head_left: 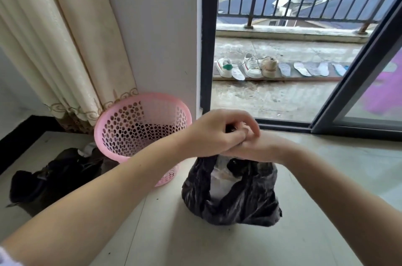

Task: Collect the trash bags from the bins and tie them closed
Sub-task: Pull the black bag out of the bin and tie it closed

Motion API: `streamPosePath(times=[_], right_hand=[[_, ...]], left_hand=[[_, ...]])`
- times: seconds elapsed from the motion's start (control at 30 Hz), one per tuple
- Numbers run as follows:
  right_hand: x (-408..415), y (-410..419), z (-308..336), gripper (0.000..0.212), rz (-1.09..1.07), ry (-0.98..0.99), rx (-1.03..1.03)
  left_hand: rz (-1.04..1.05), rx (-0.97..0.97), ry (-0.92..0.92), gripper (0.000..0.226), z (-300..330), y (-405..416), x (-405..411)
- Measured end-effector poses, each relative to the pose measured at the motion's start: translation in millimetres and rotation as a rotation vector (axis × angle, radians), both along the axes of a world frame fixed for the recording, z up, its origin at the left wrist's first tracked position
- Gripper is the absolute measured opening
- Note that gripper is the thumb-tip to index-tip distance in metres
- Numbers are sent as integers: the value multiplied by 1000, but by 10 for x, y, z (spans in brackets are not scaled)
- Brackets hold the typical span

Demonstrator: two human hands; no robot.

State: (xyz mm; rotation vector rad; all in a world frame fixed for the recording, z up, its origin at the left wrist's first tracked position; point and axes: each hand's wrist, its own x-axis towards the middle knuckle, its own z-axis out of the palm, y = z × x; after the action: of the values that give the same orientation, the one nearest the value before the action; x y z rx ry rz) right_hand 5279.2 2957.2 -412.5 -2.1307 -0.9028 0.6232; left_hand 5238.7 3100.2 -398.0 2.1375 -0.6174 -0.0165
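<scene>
A black trash bag (239, 198) sits on the pale floor in front of me, with white rubbish showing through its open top. Both of its handle loops run up into my hands. My left hand (215, 133) lies over the top and pinches the gathered bag handles with curled fingers. Partly under it, my right hand (252, 148) grips the same handles. A pink perforated bin (139, 126) stands just left of the bag against the wall, with no liner visible inside.
A second black bag (50, 178) lies on the floor at the left, beside the bin. Cream curtains (54, 37) hang behind. An open sliding door (356, 83) leads to a balcony with shoes (252, 65) and insoles in a row.
</scene>
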Motion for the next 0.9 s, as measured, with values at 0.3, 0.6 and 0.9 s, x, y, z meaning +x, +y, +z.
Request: streamPosePath(times=[0.3,0.6,0.9], right_hand=[[96,-53,-103,51,-304,384,299],[56,-145,27,43,93,423,-83],[134,-67,-539,29,-103,-561,-636]], left_hand=[[178,-170,353,55,-432,126,88],[227,-480,538,27,-674,175,130],[368,-808,956,16,-915,188,195]])
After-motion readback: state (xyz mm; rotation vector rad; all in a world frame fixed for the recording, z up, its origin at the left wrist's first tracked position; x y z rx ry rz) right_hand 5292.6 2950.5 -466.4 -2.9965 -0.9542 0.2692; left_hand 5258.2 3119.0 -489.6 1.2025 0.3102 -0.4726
